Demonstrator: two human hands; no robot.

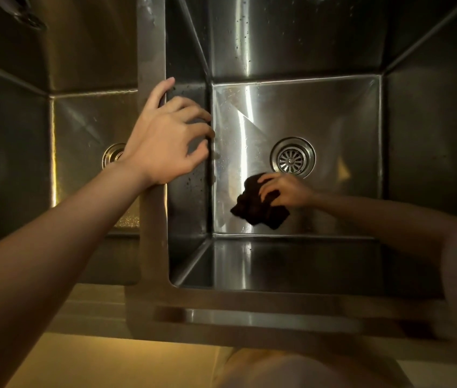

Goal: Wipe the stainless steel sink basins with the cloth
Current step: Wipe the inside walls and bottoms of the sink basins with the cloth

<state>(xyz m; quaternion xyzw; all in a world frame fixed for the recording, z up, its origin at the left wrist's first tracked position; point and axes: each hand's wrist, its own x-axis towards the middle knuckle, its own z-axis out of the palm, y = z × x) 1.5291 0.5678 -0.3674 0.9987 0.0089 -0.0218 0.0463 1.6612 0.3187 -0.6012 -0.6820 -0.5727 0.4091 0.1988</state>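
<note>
I look straight down into a deep stainless steel right basin [347,113] with a round drain strainer [292,159] in its floor. A dark crumpled cloth [255,208] lies on the basin floor just below and left of the drain. My right hand [286,189] presses on the cloth, fingers curled over its upper edge. My left hand [165,138] rests on the steel divider [151,46] between the basins, thumb on top and fingers hooked over the right basin's wall. The left basin [81,124] shows its own drain [112,155], partly hidden by my left wrist.
A faucet spout [22,12] juts in at the top left above the left basin. The sink's front rim [249,301] runs across the bottom, with a light counter edge [95,306] at its left. Water spots speckle the right basin's walls.
</note>
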